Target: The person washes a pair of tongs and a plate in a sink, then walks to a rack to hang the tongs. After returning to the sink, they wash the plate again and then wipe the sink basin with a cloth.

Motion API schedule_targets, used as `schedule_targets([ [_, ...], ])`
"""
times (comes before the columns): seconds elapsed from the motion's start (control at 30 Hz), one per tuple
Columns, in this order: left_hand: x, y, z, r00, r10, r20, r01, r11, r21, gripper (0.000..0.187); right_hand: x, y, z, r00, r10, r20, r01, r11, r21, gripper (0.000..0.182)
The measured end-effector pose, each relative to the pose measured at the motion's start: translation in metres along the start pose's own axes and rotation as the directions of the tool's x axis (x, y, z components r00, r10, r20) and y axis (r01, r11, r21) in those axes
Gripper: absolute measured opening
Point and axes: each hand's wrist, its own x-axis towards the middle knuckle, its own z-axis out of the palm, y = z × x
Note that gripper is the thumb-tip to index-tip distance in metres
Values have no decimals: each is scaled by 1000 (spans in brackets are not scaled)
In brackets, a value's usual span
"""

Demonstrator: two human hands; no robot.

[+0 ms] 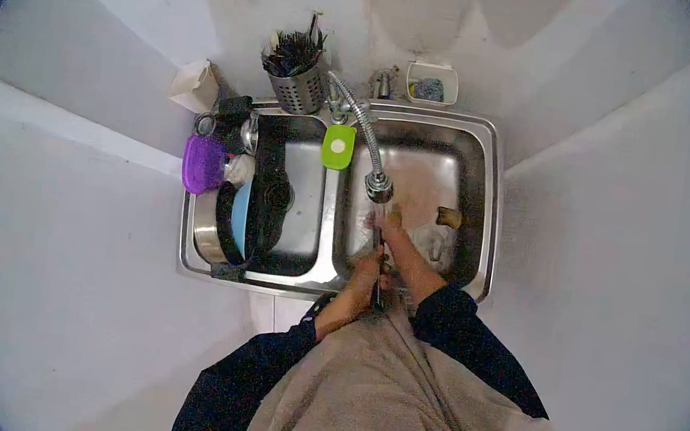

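Observation:
Over the right basin (pixel 476 180) of a steel double sink, my left hand (pixel 366 265) is closed around a dark, long, thin utensil (pixel 378 294). Its exact kind is too blurred to name. My right hand (pixel 391 225) is at the utensil's far end, just below the faucet head (pixel 378 188), where water seems to run onto it. The right fingers are smeared, and their grip does not show clearly. A brownish-yellow piece (pixel 449 217) lies in the basin, right of my right hand.
A green lid-like item (pixel 338 147) sits on the divider. Pots (pixel 208 225), a blue bowl (pixel 241 217) and a purple container (pixel 203 165) crowd the left side. Behind stand a perforated cutlery holder (pixel 298 91) and a sponge box (pixel 432 84). A flexible faucet hose (pixel 364 119) arches overhead.

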Motion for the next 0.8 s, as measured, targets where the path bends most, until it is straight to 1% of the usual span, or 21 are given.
schedule_targets([
  [0.07,10,1,-6,999,-24,44,26,998,-49,28,-17,-3,4,993,97,74,-107,982,158,21],
  [0.17,30,0,-9,995,99,1,-98,992,77,27,-45,-6,4,968,205,144,-243,909,339,21],
  [0.23,31,2,-4,992,117,36,-120,988,101,33,-63,-9,-2,972,206,115,-231,929,290,21],
  [0.27,27,4,-3,991,124,48,-129,985,115,37,-68,-13,-6,985,157,73,-163,984,78,23],
  [0.3,15,9,1,991,123,56,-130,982,139,40,-73,-17,-11,994,107,32,-102,984,-144,25],
  [0.4,21,0,-2,985,146,92,-150,988,40,40,-72,-21,-12,999,44,-2,-43,950,-310,28],
  [0.5,22,0,-10,995,14,98,-21,997,76,34,-29,-12,-11,989,-128,-71,83,890,-448,27],
  [0.57,-4,3,6,1000,6,-18,-4,989,149,34,4,-3,-16,965,-225,-133,126,846,-519,26],
  [0.6,-13,1,14,997,8,-77,7,983,184,34,17,-2,-19,954,-255,-159,133,833,-537,26],
  [0.63,-7,-14,6,999,-14,-47,18,995,94,35,27,-1,-22,949,-260,-181,126,833,-538,25],
  [0.7,-26,-10,3,997,-34,65,30,998,55,35,37,-1,-28,950,-233,-205,107,865,-490,25],
  [0.73,-32,-9,3,991,-43,126,39,999,30,36,39,-2,-31,958,-201,-204,98,900,-424,24],
  [0.77,-33,-11,1,989,-75,131,71,997,36,35,36,-5,-32,970,-155,-185,88,941,-327,24],
  [0.8,-32,-14,1,994,-49,100,42,997,70,34,31,-8,-32,983,-101,-155,68,976,-208,24],
])
